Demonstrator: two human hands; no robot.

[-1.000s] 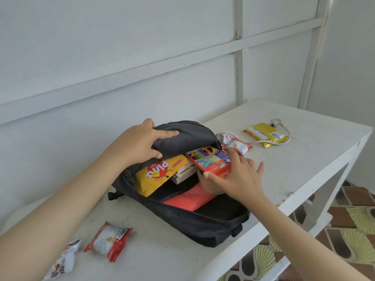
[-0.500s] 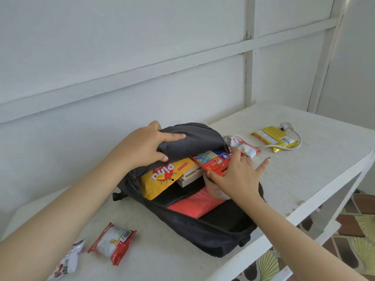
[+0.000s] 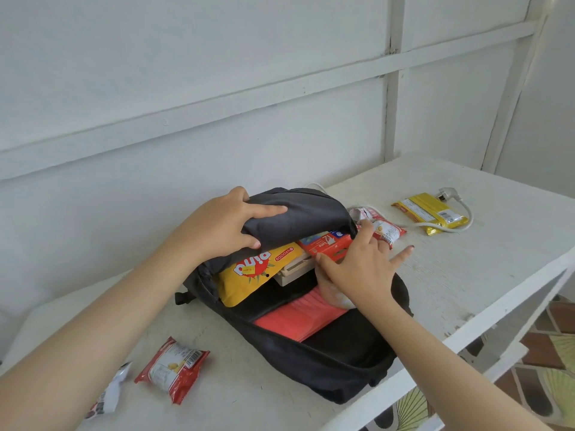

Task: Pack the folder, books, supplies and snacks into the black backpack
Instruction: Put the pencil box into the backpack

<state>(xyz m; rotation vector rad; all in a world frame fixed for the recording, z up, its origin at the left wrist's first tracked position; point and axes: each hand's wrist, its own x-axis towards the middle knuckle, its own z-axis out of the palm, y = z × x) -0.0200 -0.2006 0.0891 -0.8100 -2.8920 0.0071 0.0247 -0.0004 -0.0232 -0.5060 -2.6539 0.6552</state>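
The black backpack lies unzipped on the white table. My left hand grips its top flap and holds it raised. With straight, spread fingers, my right hand presses the red coloured-pencil box in under the flap. Inside the bag are a yellow snack bag, a stack of books and a red folder. A red snack packet and a white packet lie on the table at the near left.
Right of the bag lie a red-and-white snack packet and a yellow packet with a white cable and plug around it. The wall is just behind the bag. The table's front edge runs close under my right forearm.
My right hand has pushed the pencil box further under the flap, so less of it shows. My left hand keeps holding the flap up.
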